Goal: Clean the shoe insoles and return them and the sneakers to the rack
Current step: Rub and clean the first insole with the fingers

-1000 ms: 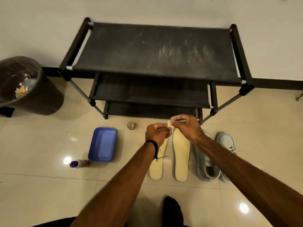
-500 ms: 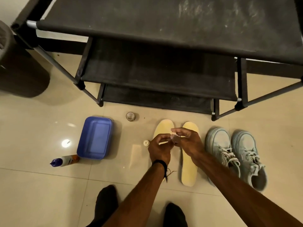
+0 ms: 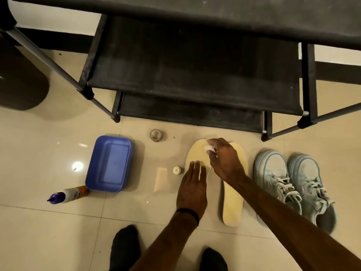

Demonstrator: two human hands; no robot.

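Glossy beige floor tiles w/ a black rack [image 3: 195,75] at the wall. Two yellow insoles [image 3: 233,202] lie flat just in front of the rack's bottom shelf, side by side, toes toward it. Left hand [image 3: 192,190] lies flat on the left insole, fingers straight, prob. to pin it so it won't slide. Right hand [image 3: 224,161] is over the same insole's toe end, fingertips pinching a small white wad [image 3: 208,148], looks like cotton or tissue, can't tell which; prob. the wiping tool, so cleaning seems to be just starting at the toe. Sneakers [image 3: 293,184], pale grey-blue, laced, sit just right of the insoles, toes toward the rack, parked out of the way till insoles are done. Left of the insoles: small white cap [image 3: 176,170], then a blue tub [image 3: 109,163], and a bottle [image 3: 68,195] w/ purple top on its side beside the tub, all w/in reach. Small clear jar [image 3: 155,135] near the rack's foot. Dark bin [image 3: 21,85] far left of the rack. Rack shelves hold nothing in view.
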